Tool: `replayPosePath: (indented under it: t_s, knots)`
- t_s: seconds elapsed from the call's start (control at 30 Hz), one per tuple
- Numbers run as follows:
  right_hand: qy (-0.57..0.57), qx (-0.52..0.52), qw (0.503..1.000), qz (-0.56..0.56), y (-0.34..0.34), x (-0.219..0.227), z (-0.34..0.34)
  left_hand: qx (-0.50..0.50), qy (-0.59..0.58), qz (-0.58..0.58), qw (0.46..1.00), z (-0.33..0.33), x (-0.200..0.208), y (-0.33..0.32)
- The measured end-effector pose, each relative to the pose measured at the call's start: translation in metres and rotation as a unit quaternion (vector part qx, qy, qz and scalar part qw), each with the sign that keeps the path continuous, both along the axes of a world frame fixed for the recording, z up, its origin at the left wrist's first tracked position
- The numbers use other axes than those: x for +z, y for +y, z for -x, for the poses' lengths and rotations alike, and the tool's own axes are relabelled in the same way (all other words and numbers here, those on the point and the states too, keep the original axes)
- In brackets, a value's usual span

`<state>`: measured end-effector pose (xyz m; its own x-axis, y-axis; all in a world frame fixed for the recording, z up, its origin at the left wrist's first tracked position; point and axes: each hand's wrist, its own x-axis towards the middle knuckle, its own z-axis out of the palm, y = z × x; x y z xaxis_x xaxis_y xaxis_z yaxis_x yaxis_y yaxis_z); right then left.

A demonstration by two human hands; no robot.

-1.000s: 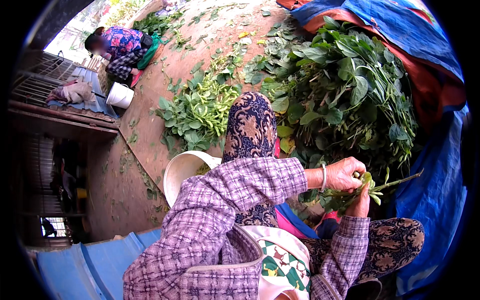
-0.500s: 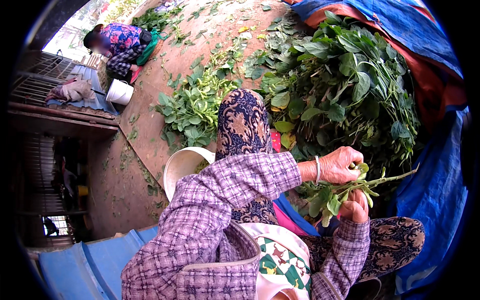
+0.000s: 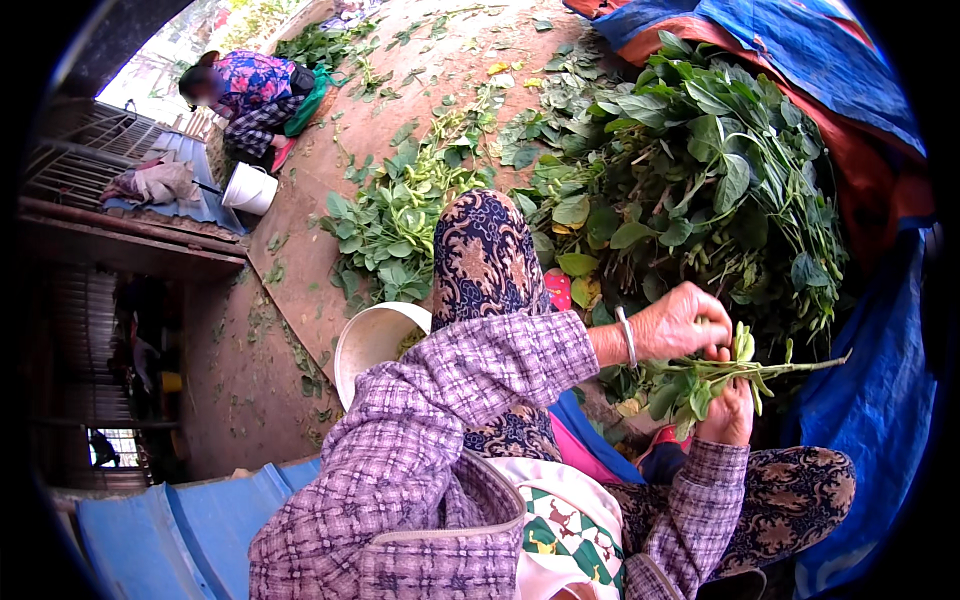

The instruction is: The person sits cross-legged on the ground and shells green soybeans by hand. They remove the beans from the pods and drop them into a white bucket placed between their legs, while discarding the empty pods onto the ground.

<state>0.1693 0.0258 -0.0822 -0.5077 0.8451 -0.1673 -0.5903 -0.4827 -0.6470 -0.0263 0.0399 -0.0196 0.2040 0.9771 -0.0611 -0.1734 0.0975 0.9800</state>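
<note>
My right hand (image 3: 731,412) is closed round a leafy soybean plant (image 3: 690,385), whose bare stem points off to the right. Just above it, my left hand (image 3: 684,325), with a pale bangle at the wrist, has its fingers bent together against the plant. Some green shows in its grip, apparently bean pods, mostly hidden by the fingers. Beyond both hands rises a big heap of uprooted soybean plants (image 3: 720,170), with pods among the stems. A white bucket (image 3: 365,350) lies tipped beside my left knee, some green inside it, partly covered by my left sleeve.
Pods and leafy stalks make a smaller pile (image 3: 405,215) past my left knee. Blue and orange tarpaulin (image 3: 860,340) borders the right side. At the far left another person (image 3: 255,85) crouches near a second white bucket (image 3: 250,188). Blue corrugated sheet (image 3: 190,530) lies lower left.
My right hand has risen slightly with the plant and turned its palm side more into view. The left hand's fingers have curled down closer to the stem. The view has shifted a little.
</note>
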Motion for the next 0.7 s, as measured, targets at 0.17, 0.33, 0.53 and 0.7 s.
replayPosePath:
  t_s: [0.17,0.33,0.53,0.7]
  knots:
    - [0.031,-0.064,0.996,0.054,-0.001,-0.003,-0.005,-0.066,0.134,-0.188,0.971,-0.019,-0.005,-0.018]
    - [0.038,-0.039,0.997,0.049,0.005,0.001,-0.006,-0.150,0.309,-0.238,0.909,-0.022,-0.005,-0.032]
    - [0.088,-0.001,0.994,0.066,0.007,-0.005,-0.004,-0.132,0.318,-0.239,0.908,-0.024,-0.007,-0.036]
    - [0.031,-0.027,0.997,0.068,0.005,-0.006,-0.006,-0.153,0.199,-0.208,0.945,-0.018,0.001,-0.029]
